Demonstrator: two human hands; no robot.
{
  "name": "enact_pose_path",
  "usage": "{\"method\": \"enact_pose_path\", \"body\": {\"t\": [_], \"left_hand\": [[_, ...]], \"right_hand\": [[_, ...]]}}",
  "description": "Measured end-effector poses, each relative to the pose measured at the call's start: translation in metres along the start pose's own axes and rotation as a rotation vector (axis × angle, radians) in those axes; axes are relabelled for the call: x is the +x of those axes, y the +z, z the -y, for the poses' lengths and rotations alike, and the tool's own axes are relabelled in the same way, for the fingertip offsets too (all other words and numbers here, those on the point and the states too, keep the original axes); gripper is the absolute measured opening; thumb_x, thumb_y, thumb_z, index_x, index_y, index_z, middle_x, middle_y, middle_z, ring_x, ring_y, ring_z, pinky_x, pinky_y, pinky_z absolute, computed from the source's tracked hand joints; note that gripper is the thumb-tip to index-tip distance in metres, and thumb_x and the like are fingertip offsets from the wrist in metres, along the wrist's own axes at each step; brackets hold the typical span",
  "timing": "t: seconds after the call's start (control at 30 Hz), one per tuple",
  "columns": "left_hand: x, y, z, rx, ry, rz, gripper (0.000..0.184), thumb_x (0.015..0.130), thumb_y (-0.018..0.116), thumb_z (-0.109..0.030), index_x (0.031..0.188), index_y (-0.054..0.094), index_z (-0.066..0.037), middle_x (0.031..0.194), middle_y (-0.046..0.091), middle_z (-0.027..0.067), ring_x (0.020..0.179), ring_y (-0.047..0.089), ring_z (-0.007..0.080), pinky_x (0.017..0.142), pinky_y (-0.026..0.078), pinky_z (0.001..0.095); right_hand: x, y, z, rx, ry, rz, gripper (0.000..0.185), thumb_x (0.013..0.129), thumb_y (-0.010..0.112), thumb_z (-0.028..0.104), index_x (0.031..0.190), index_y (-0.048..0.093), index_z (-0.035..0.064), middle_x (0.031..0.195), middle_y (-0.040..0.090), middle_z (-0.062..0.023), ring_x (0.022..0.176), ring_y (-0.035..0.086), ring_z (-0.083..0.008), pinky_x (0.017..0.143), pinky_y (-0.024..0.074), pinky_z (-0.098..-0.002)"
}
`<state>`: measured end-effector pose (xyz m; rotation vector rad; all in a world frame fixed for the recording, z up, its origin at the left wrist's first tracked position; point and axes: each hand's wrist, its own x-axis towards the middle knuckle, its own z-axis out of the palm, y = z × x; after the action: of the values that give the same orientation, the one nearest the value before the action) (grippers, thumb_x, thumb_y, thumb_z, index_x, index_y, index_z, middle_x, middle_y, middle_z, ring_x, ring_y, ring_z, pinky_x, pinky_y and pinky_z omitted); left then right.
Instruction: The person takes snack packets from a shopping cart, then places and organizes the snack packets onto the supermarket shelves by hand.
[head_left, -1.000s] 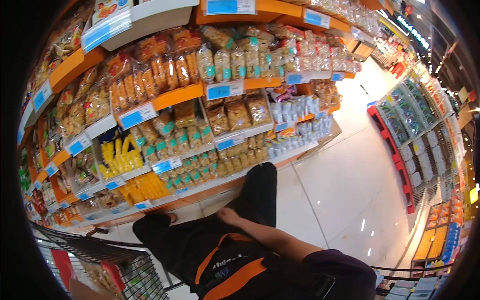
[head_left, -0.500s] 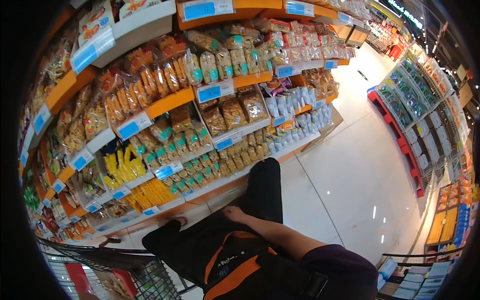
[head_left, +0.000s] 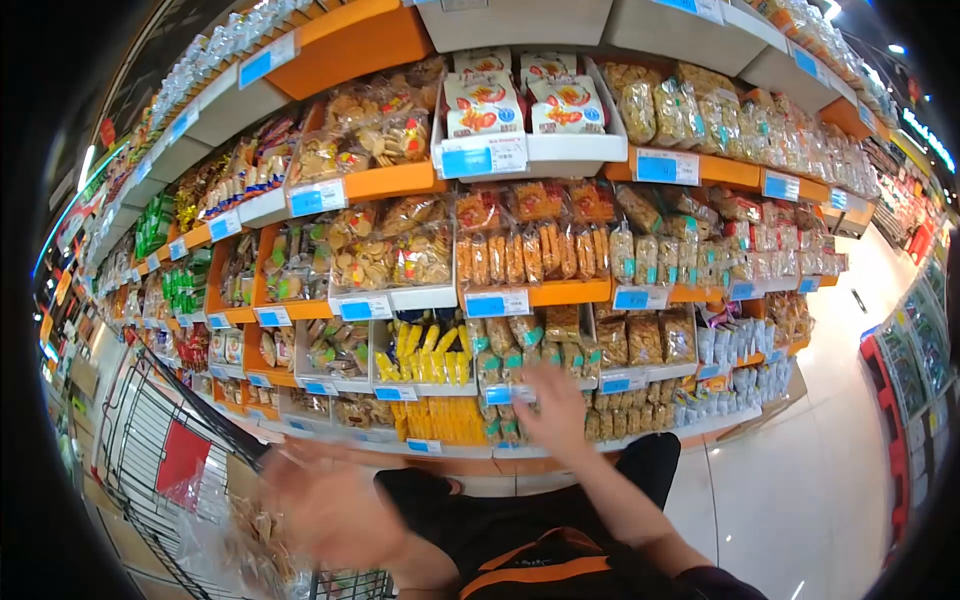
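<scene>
My right hand [head_left: 553, 408] reaches forward, its fingers apart and slightly blurred, in front of the lower shelf. Nearest to it are clear packs of snacks with teal labels [head_left: 520, 365] and a blue price tag [head_left: 508, 394]; whether it touches them I cannot tell. My left hand [head_left: 335, 505] is smeared by motion beside the shopping cart [head_left: 135, 425], so its fingers do not show clearly. Under and beside that hand, a clear plastic bag of brownish food [head_left: 255, 530] lies in the cart. Yellow-wrapped snacks [head_left: 430, 350] fill a bin left of my right hand.
Tiered shelves of bagged snacks curve across the view, with white bags [head_left: 482, 103] on an upper tier. At the right, a red-based display rack [head_left: 885, 420] stands beyond the tiled floor [head_left: 830, 480]. My knees are close to the lowest shelf.
The view has swung left to face the shelves. My right hand has left my lap, its closed fingers now apart, and moved toward the shelf. My left hand has come into view over the cart.
</scene>
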<state>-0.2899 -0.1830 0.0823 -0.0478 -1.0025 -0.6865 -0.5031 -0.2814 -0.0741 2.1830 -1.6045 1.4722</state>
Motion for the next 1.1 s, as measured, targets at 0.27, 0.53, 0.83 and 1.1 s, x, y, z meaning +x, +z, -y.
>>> {"method": "enact_pose_path", "body": {"t": [0.27,0.53,0.83,1.1], "left_hand": [[-0.117,-0.073,0.157,0.843,-0.664,0.436,0.05,0.088,0.064,-0.012,0.136,0.051,-0.011,0.15,0.035,0.0157,0.137,0.034,0.0366,0.108,0.031,0.0457],[-0.113,-0.088,0.213,1.287,-0.413,0.647,0.048,0.086,0.066,-0.015,0.134,0.056,-0.014,0.155,0.025,0.0162,0.141,0.016,0.0462,0.111,0.022,0.054],[-0.122,-0.105,0.214,1.159,-0.449,0.576,0.039,0.087,0.064,-0.011,0.126,0.063,-0.013,0.154,0.03,0.0149,0.144,0.017,0.0401,0.112,0.021,0.0505],[-0.165,-0.068,0.159,0.32,-1.132,0.066,0.065,0.093,0.062,-0.023,0.149,0.03,-0.013,0.154,0.027,0.0114,0.141,0.027,0.0284,0.112,0.028,0.0417]], "right_hand": [[0.086,0.026,-0.076,-0.329,0.399,0.642,0.113,0.062,0.053,0.088,0.148,0.035,0.0163,0.154,0.02,-0.0252,0.139,0.021,-0.0508,0.109,0.0317,-0.0542],[0.101,0.024,-0.091,-0.333,0.332,0.701,0.083,0.071,0.06,0.058,0.135,0.05,0.005,0.128,0.056,-0.0263,0.119,0.051,-0.0449,0.11,0.0272,-0.058],[0.089,-0.006,-0.067,-0.374,0.385,0.379,0.069,0.07,0.063,0.049,0.127,0.058,0.0109,0.139,0.046,-0.0174,0.123,0.045,-0.0419,0.102,0.0384,-0.0532],[-0.008,-0.067,0.0,-0.172,0.075,0.221,0.053,0.062,0.077,0.028,0.113,0.068,0.015,0.15,0.031,-0.0128,0.125,0.038,-0.0471,0.097,0.0425,-0.0536]]}}
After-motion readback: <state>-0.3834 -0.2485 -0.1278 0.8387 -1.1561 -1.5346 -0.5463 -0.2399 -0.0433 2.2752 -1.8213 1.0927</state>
